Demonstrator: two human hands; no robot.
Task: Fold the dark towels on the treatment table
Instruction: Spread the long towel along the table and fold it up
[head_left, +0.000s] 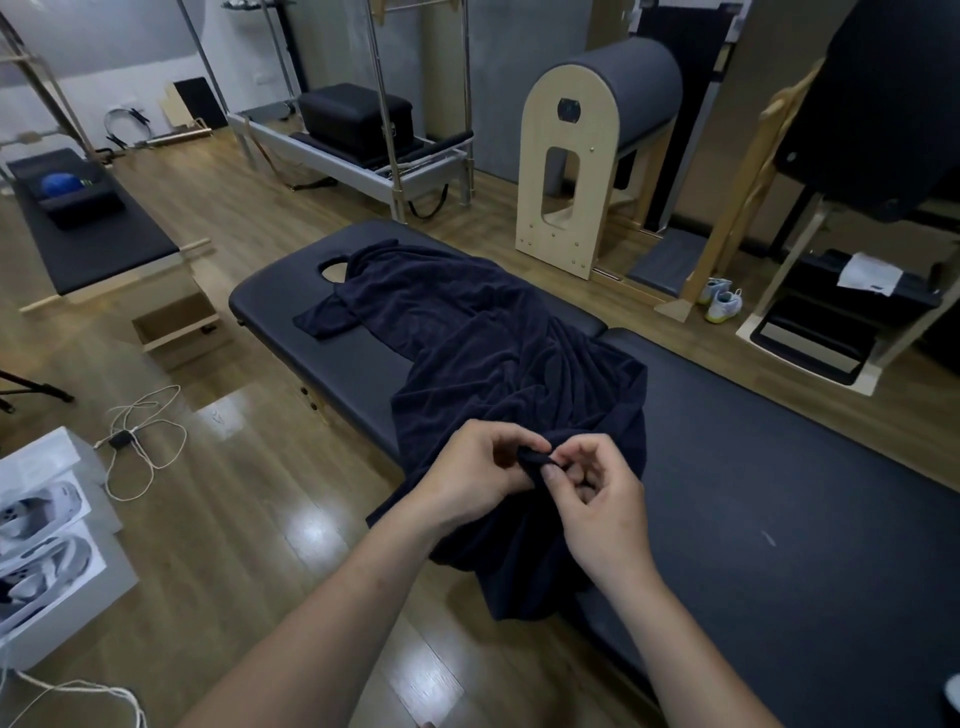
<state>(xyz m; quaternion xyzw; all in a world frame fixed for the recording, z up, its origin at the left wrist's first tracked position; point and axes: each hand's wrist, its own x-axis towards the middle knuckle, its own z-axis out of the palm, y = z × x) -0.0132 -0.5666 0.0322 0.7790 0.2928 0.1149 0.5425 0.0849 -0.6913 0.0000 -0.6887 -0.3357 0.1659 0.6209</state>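
Looking down from the head camera, it's one long dark towel sprawled along the desk — the padded treatment kind with a face hole near the far end. The towel runs from beside that hole down the near long edge, all rumpled, and its lower part spills over that edge toward the floor. A corner flap sticks out flat on the far left part of the pad.

Both hands are working right at the near edge. The left hand and right hand are each pinched on the same small bunch of fabric between them, thumbs and fingertips closed on what looks like a hem or corner. My guess is they're hunting for the corner so the towel can be lifted and squared up before any fold — nothing is folded yet, so the job is barely started.

Whether there's a second towel in that heap I can't tell; it's all one dark mass. The hanging part may drag the rest off if it gets let go.
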